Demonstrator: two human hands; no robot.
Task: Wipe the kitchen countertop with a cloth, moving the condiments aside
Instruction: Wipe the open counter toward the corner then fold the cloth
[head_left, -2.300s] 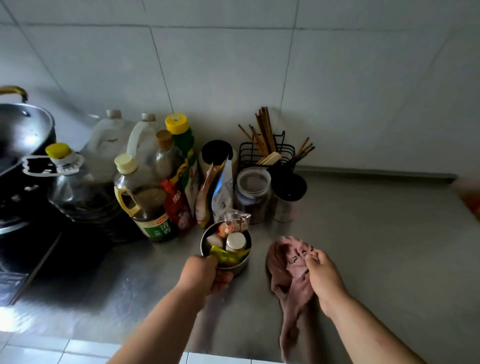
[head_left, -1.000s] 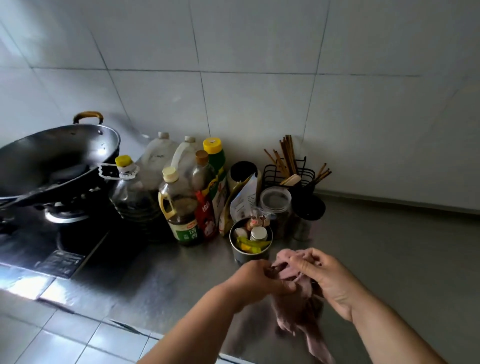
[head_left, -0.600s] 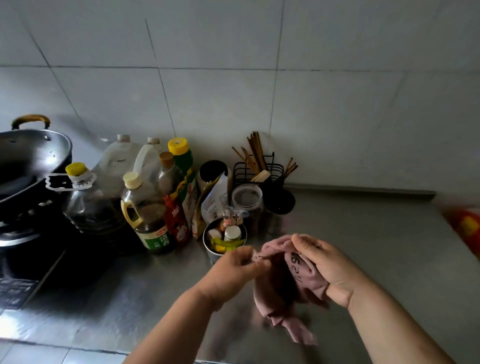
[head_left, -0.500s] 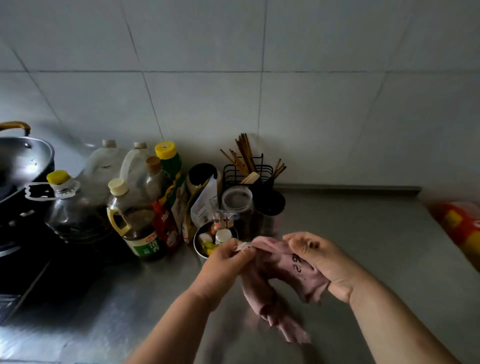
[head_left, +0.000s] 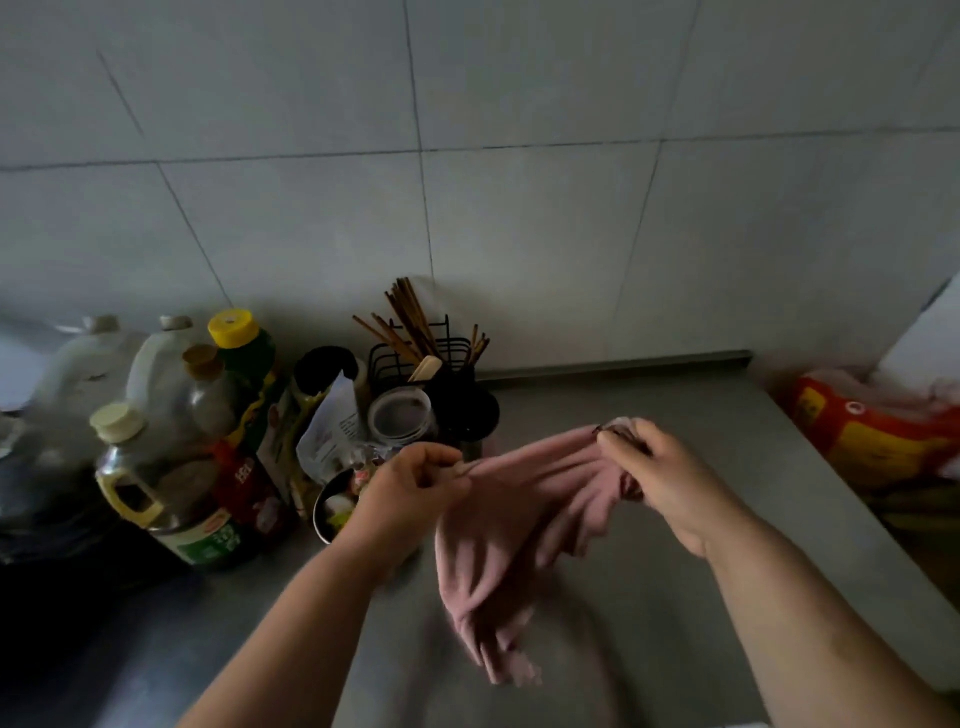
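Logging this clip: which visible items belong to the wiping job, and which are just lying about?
Job: pink cloth, stretched between left hand and right hand; grey steel countertop; oil and sauce bottles; round metal tin of small jars.
Lying about: black wire rack of wooden chopsticks; red-and-yellow plastic bag.

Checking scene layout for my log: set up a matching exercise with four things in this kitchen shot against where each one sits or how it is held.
Things:
1. pink cloth
2. chopsticks
3. red and yellow bag
4. oil bottle with yellow handle

Places or states:
a. upright in the black wire holder
b. stretched between the left hand and the right hand, above the countertop
c. far right of the view
d. standing among the bottles on the left

Pairs: 1-b, 2-a, 3-c, 4-d
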